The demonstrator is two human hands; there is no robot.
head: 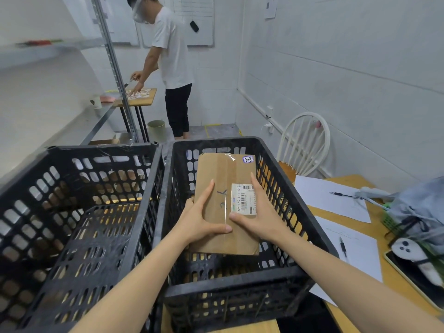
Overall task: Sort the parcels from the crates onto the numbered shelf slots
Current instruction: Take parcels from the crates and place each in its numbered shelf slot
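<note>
Gripping parcel (pixel 221 179) with left hand (pixel 199 219) and right hand (pixel 260 212) at its long edges, thumbs on top, raised inside right crate (pixel 240 280): lift level past rim and keep numbered sticker (pixel 248 159) upward to match slot.

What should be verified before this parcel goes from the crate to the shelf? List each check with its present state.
1. Grip: the left hand and right hand hold the brown parcel by its two long sides, thumbs on top: ok.
2. Slot mark: the handwritten sticker on its far corner faces up, seemingly 23: ok.
3. Way up out of the right crate: nothing above the parcel: ok.
4. Target slot: no numbers legible on the shelf: cannot tell.
5. Walkway: another person stands beyond the crates near the shelf: cannot tell whether in the way.
</note>
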